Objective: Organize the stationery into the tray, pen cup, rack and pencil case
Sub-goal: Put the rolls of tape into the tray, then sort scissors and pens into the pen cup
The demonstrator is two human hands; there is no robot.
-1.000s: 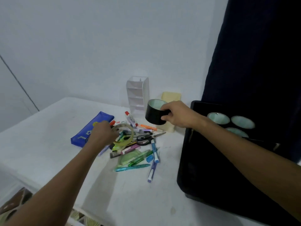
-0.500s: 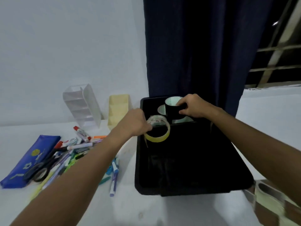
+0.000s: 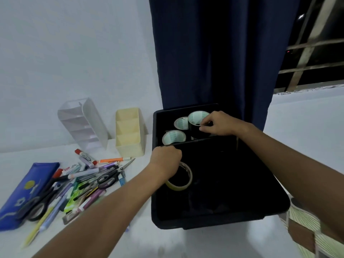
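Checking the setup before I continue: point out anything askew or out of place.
The clear rack leans tilted against the wall instead of standing upright. Pens and scissors lie in a loose heap on the table, unsorted.

No lettering can be read: faint green print lines the pale inner cores of the black tape rolls (image 3: pixel 197 117), and the white red-capped marker (image 3: pixel 86 156) bears a blurred dark label, both illegible.

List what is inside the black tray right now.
In the black tray, the back compartment holds two black tape rolls plus one gripped by the right hand. The left hand holds a clear tape roll in front. The dark floor hides anything else.
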